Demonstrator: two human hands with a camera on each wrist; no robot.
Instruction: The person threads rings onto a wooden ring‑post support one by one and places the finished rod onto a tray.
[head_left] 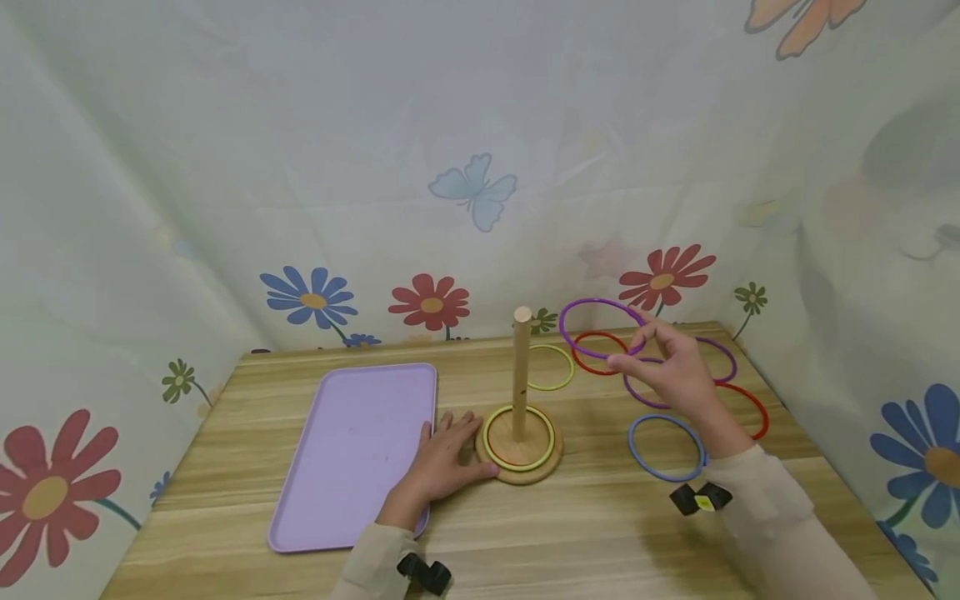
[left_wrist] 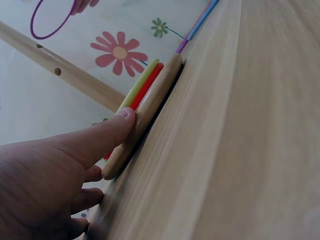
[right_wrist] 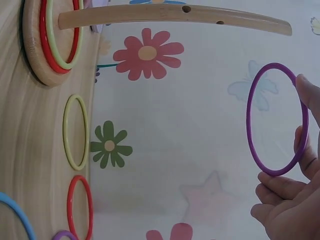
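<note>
My right hand (head_left: 678, 371) pinches a purple ring (head_left: 564, 327) by its near right side, raised above the table to the right of a wooden peg stand. The ring hangs apart from the upright peg (head_left: 521, 375), its far side below the level of the peg's top. My left hand (head_left: 442, 462) rests against the left edge of the round base (head_left: 557, 462). Its thumb (left_wrist: 117, 122) presses on the rim while the other fingers lie stretched along the side. Around the foot of the peg, a yellow-green ring (left_wrist: 137, 85) lies on top of a red ring (left_wrist: 148, 85).
Right of the stand lie a yellow ring (head_left: 573, 371), a red ring (head_left: 600, 373), a blue ring (head_left: 632, 446), two purple rings (head_left: 735, 367) and another red ring (head_left: 765, 412). A lilac tray (head_left: 352, 450) lies on the left. A flower-printed cloth (head_left: 480, 100) stands behind the table.
</note>
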